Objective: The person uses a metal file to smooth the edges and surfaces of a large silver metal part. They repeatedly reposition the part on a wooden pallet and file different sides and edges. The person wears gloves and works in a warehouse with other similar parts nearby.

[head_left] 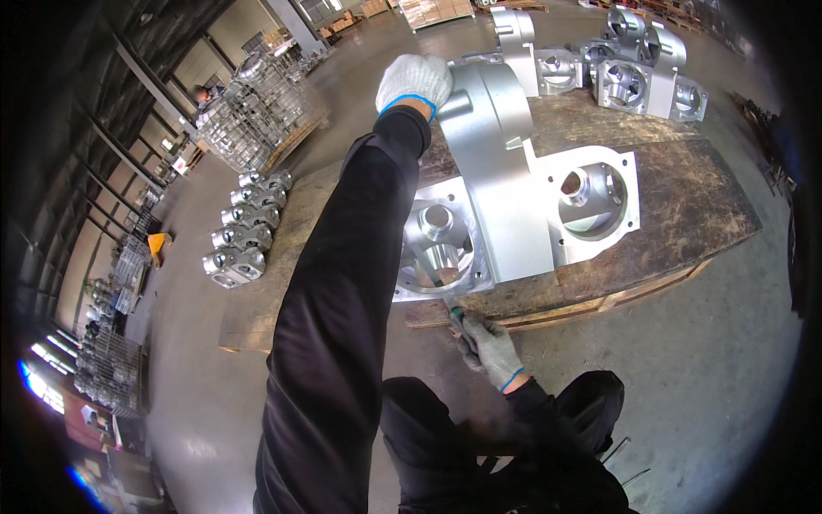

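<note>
A large silver metal casting [505, 146] with round bores and square flanges stands upright on a worn wooden tabletop [676, 197]. My left hand [415, 84], in a grey glove with a blue cuff, is closed against the casting's upper left side; its fingers are partly hidden. Below the near left flange, my gloved right hand [490, 347] grips a slim hand tool with a green handle [458, 319]. The tool's thin shaft points up into the left flange's large round opening, where its tip is hard to make out.
Similar castings [655, 73] stand at the table's far right. Several smaller castings [244, 227] are lined up on the left. Beyond them are a tall stack of metal parts [257, 111], a person beside it, and a yellow pallet jack [157, 247]. My knees are near the table's front edge.
</note>
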The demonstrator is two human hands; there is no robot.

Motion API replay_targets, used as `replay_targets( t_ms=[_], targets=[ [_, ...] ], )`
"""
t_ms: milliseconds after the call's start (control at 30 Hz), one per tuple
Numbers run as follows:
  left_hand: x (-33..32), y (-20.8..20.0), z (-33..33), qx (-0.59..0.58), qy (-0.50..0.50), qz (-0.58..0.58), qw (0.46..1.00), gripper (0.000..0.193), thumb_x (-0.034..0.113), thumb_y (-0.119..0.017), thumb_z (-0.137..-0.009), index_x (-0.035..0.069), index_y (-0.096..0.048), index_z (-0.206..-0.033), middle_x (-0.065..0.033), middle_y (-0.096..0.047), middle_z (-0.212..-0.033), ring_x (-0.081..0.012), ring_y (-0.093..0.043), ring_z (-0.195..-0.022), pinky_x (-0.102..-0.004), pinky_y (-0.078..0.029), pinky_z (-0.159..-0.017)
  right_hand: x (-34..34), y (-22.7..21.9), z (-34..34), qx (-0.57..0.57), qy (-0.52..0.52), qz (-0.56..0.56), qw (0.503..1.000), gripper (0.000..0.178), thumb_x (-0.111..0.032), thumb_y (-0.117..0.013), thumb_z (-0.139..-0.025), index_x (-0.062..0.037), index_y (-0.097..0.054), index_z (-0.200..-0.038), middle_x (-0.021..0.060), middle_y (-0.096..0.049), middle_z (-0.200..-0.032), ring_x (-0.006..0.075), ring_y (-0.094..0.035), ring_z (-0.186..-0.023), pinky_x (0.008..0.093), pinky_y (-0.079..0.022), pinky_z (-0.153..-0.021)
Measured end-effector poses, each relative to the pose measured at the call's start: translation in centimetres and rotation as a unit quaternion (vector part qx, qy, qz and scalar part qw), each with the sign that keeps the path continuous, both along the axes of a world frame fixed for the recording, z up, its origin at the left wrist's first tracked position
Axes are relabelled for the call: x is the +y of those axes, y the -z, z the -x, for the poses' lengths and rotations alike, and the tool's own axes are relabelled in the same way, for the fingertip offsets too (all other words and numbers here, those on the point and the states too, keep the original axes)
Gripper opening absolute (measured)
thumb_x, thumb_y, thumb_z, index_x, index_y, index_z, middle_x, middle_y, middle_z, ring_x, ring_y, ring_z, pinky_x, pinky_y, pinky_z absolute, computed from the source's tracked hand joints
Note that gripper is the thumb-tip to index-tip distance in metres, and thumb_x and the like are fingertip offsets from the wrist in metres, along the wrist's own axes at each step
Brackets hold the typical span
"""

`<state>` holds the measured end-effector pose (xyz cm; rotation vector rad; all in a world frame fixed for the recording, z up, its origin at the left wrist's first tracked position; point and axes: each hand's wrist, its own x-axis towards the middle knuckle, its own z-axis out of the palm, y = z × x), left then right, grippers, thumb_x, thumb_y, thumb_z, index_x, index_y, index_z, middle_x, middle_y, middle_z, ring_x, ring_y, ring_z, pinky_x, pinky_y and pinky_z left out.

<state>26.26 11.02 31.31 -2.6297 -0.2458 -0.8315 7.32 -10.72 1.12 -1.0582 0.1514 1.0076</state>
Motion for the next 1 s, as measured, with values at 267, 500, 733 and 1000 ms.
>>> replay_targets(
  t_ms=[267,500,733,1000],
  targets=[
    [0.4,0.5,0.3,-0.003,-0.001,-0.014,1.000,0.031,0.023,-0.056,-0.094,0.010,-0.080,-0.107,-0.0217,-0.076,-0.104,-0.0405,-0.074,-0.100,-0.0501,-0.060,-0.088,-1.4,1.0,-0.1,-0.042,-0.075,-0.080,0.993,0.027,-0.036,-0.067,-0.103,-0.0159,-0.063,-0.086,-0.0045,-0.052,-0.067,0.0078,-0.050,-0.051,0.0246,-0.033,-0.041],
    [-0.7,-0.1,1.3,0.023,-0.028,0.021,0.999,0.033,0.021,-0.052,-0.097,0.011,-0.080,-0.109,-0.0202,-0.075,-0.113,-0.0396,-0.072,-0.107,-0.0484,-0.058,-0.095,-2.2,1.3,0.3,-0.052,-0.010,-0.061,0.997,0.030,-0.042,-0.066,-0.103,-0.0142,-0.066,-0.094,-0.0040,-0.054,-0.068,0.0079,-0.054,-0.055,0.0248,-0.032,-0.042],
    [0.2,0.6,1.7,-0.013,0.020,-0.050,0.998,0.028,0.019,-0.055,-0.093,0.006,-0.079,-0.092,-0.0215,-0.076,-0.093,-0.0418,-0.074,-0.092,-0.0483,-0.061,-0.083,-8.7,2.3,2.8,-0.224,-0.077,0.040,0.971,0.033,-0.040,-0.068,-0.102,-0.0073,-0.072,-0.100,-0.0009,-0.060,-0.072,0.0086,-0.057,-0.058,0.0261,-0.041,-0.049],
    [0.0,1.2,2.2,-0.068,0.027,-0.020,0.997,0.030,0.020,-0.052,-0.093,0.004,-0.078,-0.090,-0.0240,-0.074,-0.093,-0.0445,-0.073,-0.089,-0.0518,-0.059,-0.082,-20.9,1.0,5.1,-0.400,0.119,0.187,0.889,0.036,-0.022,-0.088,-0.086,-0.0017,-0.065,-0.105,-0.0025,-0.056,-0.074,0.0081,-0.051,-0.066,0.0272,-0.046,-0.060]
  ],
)
